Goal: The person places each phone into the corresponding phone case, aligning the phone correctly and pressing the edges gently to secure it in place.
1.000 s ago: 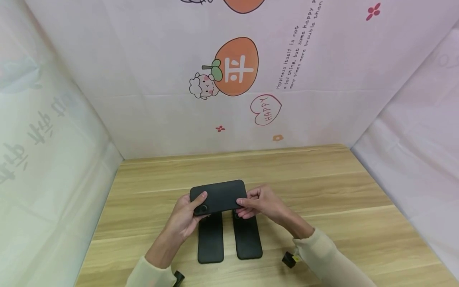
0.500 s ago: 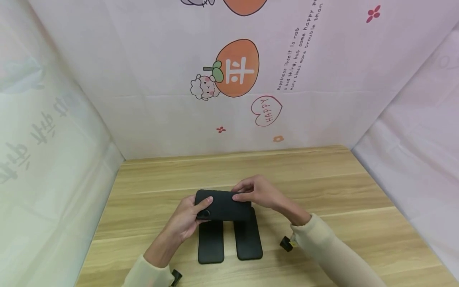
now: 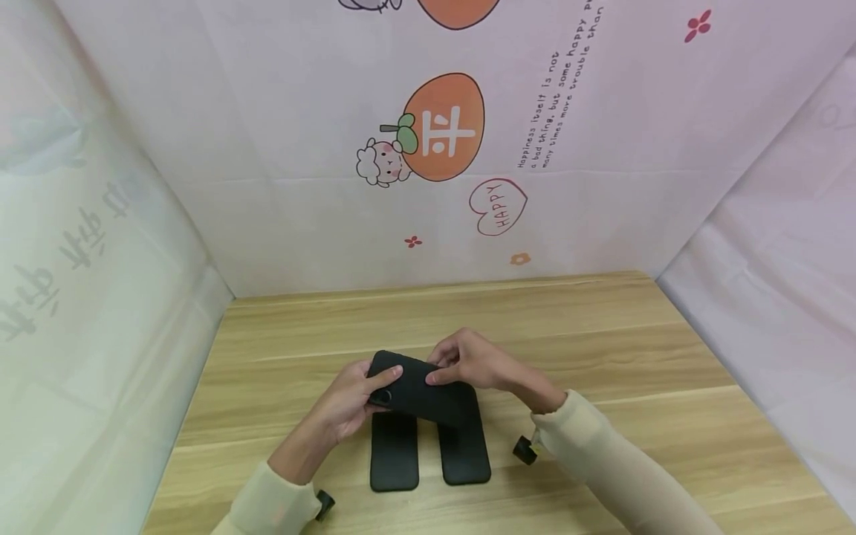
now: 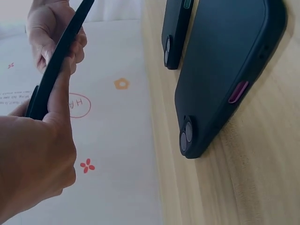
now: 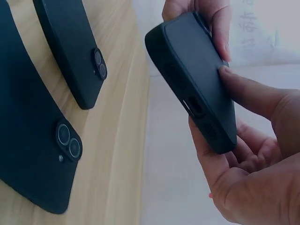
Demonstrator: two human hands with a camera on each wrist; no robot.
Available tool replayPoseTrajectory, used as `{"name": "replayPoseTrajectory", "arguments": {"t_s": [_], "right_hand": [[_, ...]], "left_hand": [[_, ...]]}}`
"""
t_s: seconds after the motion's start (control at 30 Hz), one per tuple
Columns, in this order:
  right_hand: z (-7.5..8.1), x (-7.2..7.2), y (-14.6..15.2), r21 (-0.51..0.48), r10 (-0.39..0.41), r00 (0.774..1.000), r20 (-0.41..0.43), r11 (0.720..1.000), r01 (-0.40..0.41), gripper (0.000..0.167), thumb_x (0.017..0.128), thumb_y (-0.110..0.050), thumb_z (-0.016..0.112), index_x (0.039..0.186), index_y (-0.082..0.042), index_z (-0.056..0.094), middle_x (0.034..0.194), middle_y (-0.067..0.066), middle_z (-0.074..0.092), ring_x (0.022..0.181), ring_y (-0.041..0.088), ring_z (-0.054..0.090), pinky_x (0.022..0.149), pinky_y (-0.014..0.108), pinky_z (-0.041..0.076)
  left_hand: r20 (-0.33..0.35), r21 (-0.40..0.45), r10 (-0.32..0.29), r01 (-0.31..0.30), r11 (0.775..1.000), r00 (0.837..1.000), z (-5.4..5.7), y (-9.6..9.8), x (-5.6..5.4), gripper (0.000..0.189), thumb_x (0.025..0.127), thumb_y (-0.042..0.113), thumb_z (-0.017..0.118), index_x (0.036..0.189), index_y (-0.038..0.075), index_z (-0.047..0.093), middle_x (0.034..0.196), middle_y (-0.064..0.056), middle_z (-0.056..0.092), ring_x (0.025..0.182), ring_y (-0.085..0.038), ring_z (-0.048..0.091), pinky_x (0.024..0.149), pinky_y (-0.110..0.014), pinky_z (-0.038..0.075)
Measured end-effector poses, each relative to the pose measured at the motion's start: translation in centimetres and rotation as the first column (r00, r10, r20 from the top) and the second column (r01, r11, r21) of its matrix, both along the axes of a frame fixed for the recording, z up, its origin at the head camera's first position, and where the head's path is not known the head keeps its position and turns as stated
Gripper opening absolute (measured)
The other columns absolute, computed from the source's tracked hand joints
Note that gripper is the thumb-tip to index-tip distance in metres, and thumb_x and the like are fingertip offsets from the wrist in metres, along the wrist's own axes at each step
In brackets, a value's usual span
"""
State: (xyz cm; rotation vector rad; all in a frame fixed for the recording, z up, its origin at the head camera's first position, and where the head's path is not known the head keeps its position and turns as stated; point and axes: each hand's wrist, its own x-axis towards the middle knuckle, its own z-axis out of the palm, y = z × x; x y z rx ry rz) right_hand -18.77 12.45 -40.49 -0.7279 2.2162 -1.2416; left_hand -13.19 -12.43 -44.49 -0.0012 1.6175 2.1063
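Observation:
A black-cased smartphone is held up over the table, its back facing the head camera. My left hand grips its camera end, the thumb lying on the back near the lenses. With thumb and fingers, my right hand pinches the other end along the far edge. That end shows a port cutout in the right wrist view. Below lie two more black-cased phones, a left one and a right one, backs up and side by side. The held phone partly covers both in the head view.
The wood-grain table ends at a white printed cloth backdrop. Similar cloth hangs at the left and right sides. A small black device sits at the right cuff, another black device at the left cuff.
The held phone has turned, its right end swinging down toward me. My right hand has shifted left, from the phone's end onto its far edge. The two lying phones stay put.

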Motion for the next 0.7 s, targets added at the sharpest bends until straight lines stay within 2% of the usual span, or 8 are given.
{"name": "replayPoseTrajectory", "arguments": {"t_s": [0.13, 0.23, 0.3, 0.43, 0.57, 0.63, 0.7], "right_hand": [[-0.5, -0.2, 0.0, -0.033, -0.084, 0.993, 0.078, 0.996, 0.087, 0.009, 0.094, -0.010, 0.081, 0.100, -0.004, 0.080, 0.083, 0.002, 0.076, 0.077, 0.013, 0.063, 0.073, 0.027, 0.053], [-1.0, -0.5, 0.1, -0.043, -0.146, 0.981, 0.126, 0.987, 0.152, 0.013, 0.093, -0.012, 0.082, 0.103, -0.003, 0.079, 0.084, 0.002, 0.076, 0.077, 0.014, 0.063, 0.071, 0.027, 0.052], [-1.3, -0.7, 0.1, -0.053, -0.174, 0.972, 0.159, 0.981, 0.185, 0.015, 0.094, -0.013, 0.082, 0.103, -0.002, 0.078, 0.083, 0.003, 0.076, 0.075, 0.014, 0.064, 0.069, 0.026, 0.053], [-2.0, -1.0, 0.1, -0.097, -0.231, 0.939, 0.254, 0.960, 0.262, 0.016, 0.095, -0.011, 0.080, 0.103, 0.001, 0.074, 0.080, 0.003, 0.072, 0.073, 0.013, 0.066, 0.070, 0.026, 0.059], [-2.9, -1.5, -0.3, -0.139, -0.309, 0.889, 0.338, 0.918, 0.372, 0.021, 0.095, -0.006, 0.079, 0.109, 0.004, 0.067, 0.084, 0.003, 0.069, 0.076, 0.013, 0.069, 0.076, 0.030, 0.064], [-3.3, -1.8, -0.5, -0.142, -0.338, 0.869, 0.361, 0.901, 0.410, 0.024, 0.095, -0.005, 0.079, 0.113, 0.004, 0.066, 0.088, 0.005, 0.070, 0.079, 0.014, 0.071, 0.080, 0.032, 0.064], [-3.7, -2.1, -0.7, -0.141, -0.350, 0.860, 0.372, 0.894, 0.425, 0.027, 0.095, -0.005, 0.079, 0.116, 0.005, 0.066, 0.093, 0.008, 0.073, 0.084, 0.017, 0.074, 0.085, 0.035, 0.065]], "left_hand": [[0.036, 0.040, 0.052, -0.053, 0.998, 0.998, -0.2, 0.1, -0.6, 0.050, 0.109, 0.015, 0.061, 0.145, -0.016, 0.046, 0.129, -0.023, 0.070, 0.113, -0.025, 0.073, 0.096, -0.037, 0.062], [0.057, 0.074, 0.089, -0.093, 0.993, 0.994, -0.3, 0.2, -1.1, 0.050, 0.108, 0.010, 0.061, 0.148, -0.015, 0.043, 0.142, -0.029, 0.062, 0.125, -0.031, 0.067, 0.102, -0.039, 0.058], [0.054, 0.086, 0.094, -0.098, 0.991, 0.994, -0.4, 0.3, -1.5, 0.051, 0.108, 0.007, 0.061, 0.150, -0.015, 0.042, 0.148, -0.031, 0.057, 0.131, -0.034, 0.063, 0.104, -0.041, 0.056], [0.051, 0.050, 0.102, -0.105, 0.993, 0.993, -0.8, 0.5, -2.4, 0.049, 0.107, 0.004, 0.062, 0.150, -0.013, 0.045, 0.145, -0.029, 0.059, 0.128, -0.033, 0.065, 0.102, -0.040, 0.058], [0.054, -0.023, 0.137, -0.136, 0.990, 0.989, -1.3, 0.7, -3.5, 0.041, 0.105, 0.002, 0.064, 0.142, -0.012, 0.055, 0.133, -0.026, 0.068, 0.117, -0.030, 0.072, 0.096, -0.037, 0.061], [0.038, -0.060, 0.149, -0.147, 0.987, 0.988, -1.5, 0.7, -4.2, 0.037, 0.104, 0.001, 0.065, 0.139, -0.012, 0.059, 0.128, -0.023, 0.071, 0.111, -0.027, 0.074, 0.094, -0.036, 0.062], [0.020, -0.100, 0.155, -0.152, 0.983, 0.988, -1.7, 0.5, -4.8, 0.035, 0.104, 0.001, 0.065, 0.137, -0.012, 0.061, 0.125, -0.022, 0.072, 0.107, -0.024, 0.075, 0.092, -0.035, 0.062]]}}
